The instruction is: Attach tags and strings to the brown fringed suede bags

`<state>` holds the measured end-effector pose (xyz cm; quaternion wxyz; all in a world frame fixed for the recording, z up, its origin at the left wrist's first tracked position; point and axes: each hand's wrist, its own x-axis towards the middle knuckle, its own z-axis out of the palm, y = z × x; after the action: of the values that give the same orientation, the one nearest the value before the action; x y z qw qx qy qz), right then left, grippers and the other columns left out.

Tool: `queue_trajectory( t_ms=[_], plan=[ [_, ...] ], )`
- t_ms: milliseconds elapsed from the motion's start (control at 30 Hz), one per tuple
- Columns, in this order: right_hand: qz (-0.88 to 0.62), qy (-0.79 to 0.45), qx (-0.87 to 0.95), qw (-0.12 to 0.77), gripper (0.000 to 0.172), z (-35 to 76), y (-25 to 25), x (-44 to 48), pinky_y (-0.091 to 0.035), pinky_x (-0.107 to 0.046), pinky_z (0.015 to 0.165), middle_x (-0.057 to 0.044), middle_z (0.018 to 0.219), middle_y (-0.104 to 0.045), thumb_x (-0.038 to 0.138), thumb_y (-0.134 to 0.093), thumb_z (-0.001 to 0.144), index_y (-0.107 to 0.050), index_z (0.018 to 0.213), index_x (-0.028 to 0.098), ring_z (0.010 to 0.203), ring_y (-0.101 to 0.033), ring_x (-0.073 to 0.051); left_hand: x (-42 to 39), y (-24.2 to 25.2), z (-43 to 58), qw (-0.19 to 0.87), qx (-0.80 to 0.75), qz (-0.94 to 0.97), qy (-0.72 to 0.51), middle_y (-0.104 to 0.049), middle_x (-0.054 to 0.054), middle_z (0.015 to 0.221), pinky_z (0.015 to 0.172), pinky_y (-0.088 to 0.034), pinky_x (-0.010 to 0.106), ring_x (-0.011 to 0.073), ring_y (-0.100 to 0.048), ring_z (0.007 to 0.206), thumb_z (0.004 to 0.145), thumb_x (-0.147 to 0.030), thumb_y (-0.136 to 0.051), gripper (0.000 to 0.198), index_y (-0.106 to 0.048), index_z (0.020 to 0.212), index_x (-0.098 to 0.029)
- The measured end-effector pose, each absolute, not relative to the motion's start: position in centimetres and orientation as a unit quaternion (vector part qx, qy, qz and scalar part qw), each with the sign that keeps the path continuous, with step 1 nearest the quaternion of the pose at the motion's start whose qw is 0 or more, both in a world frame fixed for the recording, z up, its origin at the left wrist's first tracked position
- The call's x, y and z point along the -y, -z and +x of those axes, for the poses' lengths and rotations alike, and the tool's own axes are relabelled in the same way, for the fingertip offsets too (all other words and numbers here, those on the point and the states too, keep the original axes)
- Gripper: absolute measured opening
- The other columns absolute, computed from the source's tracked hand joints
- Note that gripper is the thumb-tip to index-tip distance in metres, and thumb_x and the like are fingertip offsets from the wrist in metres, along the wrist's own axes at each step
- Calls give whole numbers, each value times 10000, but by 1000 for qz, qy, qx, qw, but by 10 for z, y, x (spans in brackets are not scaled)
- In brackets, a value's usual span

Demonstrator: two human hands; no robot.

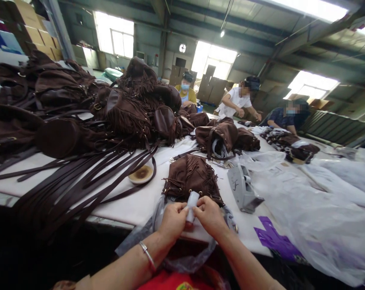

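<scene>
A: Hands?
B: L hand (173, 220) & R hand (211, 217) close together at the table edge. Both pinch a small white roll (192, 203), fingertips clamped on it.
A: Where's the roll?
B: Held upright at near edge of brown fringed bag (191, 175). Bag lies on white table (134, 207); clear plastic bag (154, 229) hangs over the table edge below the hands.
A: Nearby?
B: Grey tool (243, 189) just R of bag, purple scrap (273, 239) beyond. Pile of brown bags (125, 108) w/ long straps (79, 177) to L. Three people at far end.
</scene>
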<state>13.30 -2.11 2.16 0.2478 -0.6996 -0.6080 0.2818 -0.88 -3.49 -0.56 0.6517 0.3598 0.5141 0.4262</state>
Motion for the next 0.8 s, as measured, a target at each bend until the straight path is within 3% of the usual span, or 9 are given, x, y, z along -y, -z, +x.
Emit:
queue_trajectory(
  t_ms=[233, 467, 567, 667, 733, 800],
  plan=[
    [-615, -516, 468, 370, 430, 136, 2, 31, -307, -235, 478, 16, 528, -539, 581, -646, 720, -590, 626, 166, 473, -425, -101, 34, -5, -12, 724, -471, 275, -422, -714, 89, 855, 593, -564, 259, 174, -663, 731, 777, -244, -693, 225, -696, 964, -120],
    [-591, -493, 465, 438, 370, 132, -3, 31, -309, -230, 500, 33, 518, -496, 511, -669, 697, -576, 606, 165, 504, -399, -97, 24, -9, -8, 721, -509, 278, -379, -622, 31, 661, 458, -490, 217, 113, -562, 525, 824, -464, -664, 355, -628, 848, -112],
    [-572, -508, 464, 446, 344, 133, -6, 31, -311, -232, 502, 33, 527, -491, 496, -623, 732, -557, 626, 176, 503, -389, -99, 21, -8, -2, 736, -506, 284, -350, -538, -30, 558, 386, -373, 175, 68, -445, 405, 805, -572, -643, 438, -595, 794, -137],
    [-578, -500, 487, 424, 276, 136, -11, 40, -325, -238, 506, 29, 528, -494, 430, -564, 776, -583, 657, 181, 504, -408, -112, 19, -25, -4, 729, -522, 346, -278, -443, -51, 426, 332, -248, 190, 65, -315, 304, 810, -728, -482, 593, -573, 679, -157],
    [-586, -454, 533, 409, 254, 140, -15, 53, -376, -252, 558, 2, 583, -558, 378, -527, 820, -622, 689, 182, 562, -487, -137, 24, -46, -15, 705, -522, 424, -225, -462, -18, 390, 340, -243, 212, 82, -326, 289, 810, -752, -429, 641, -573, 601, -164],
    [-578, -398, 590, 399, 241, 146, -17, 71, -425, -272, 640, -29, 689, -634, 339, -504, 868, -662, 758, 194, 662, -568, -168, 42, -66, -36, 662, -518, 499, -212, -540, 22, 432, 390, -323, 229, 111, -437, 355, 808, -691, -509, 583, -613, 587, -162]
  ],
)
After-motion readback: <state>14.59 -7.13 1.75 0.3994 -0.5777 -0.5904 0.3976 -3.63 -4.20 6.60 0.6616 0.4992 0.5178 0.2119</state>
